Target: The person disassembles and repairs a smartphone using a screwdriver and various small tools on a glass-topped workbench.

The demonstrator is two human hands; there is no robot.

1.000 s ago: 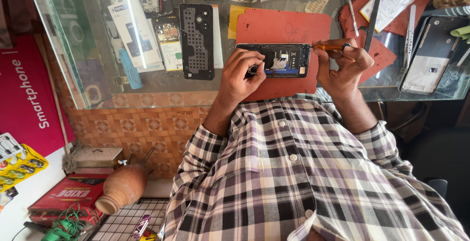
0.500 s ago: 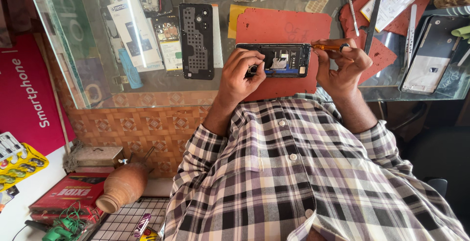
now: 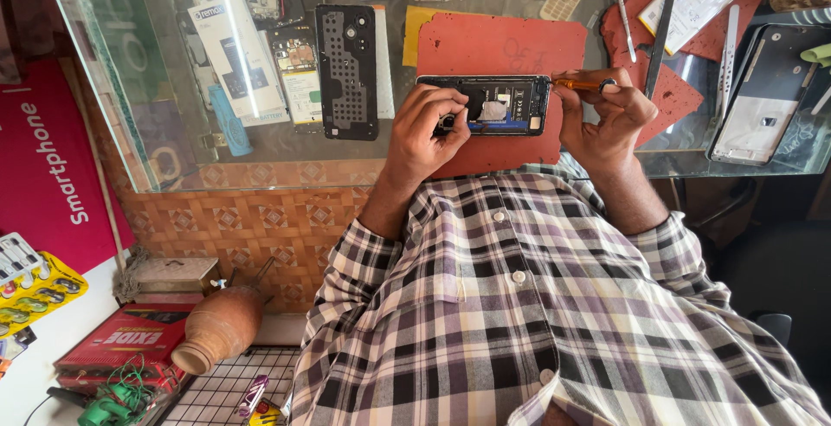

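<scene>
On the red mat (image 3: 502, 45) atop the glass bench (image 3: 260, 145), the left hand (image 3: 428, 132) pins the opened phone (image 3: 493, 104) steady; the right hand (image 3: 606, 119) grips a screwdriver (image 3: 582, 84) at its edge.

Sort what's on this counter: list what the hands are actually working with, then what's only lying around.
In use:
opened phone, steadied by the left hand
orange-handled screwdriver, in the right hand
red work mat, under the phone

Lying about:
black phone back frame
white-backed phone panel
clay pot
</scene>
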